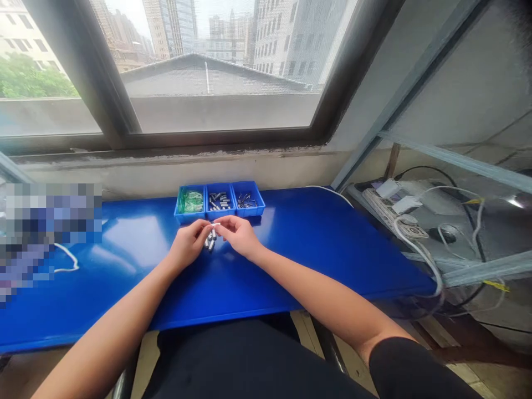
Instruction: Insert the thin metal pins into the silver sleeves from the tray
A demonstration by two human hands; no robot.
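My left hand (192, 241) and my right hand (240, 236) come together over the blue table (299, 260), fingertips pinched. Between them they hold a small white stick-like piece (215, 224), too small to make out further. Just beneath, partly hidden by my fingers, lies a little pile of short grey and white pieces (211, 244). Three joined blue bins stand right beyond my hands. Small pale pieces in green plastic fill the left bin (179, 214). Short silver and dark cylinders lie in the middle bin (220, 213). Thin dark metal pins are in the right bin (251, 211).
A window (224, 113) with a dark frame rises behind the table. At the right, a metal rack (477, 271) carries a power strip (394, 213) and loose cables. A white cable (68, 260) lies at the left, beside a blurred-out area.
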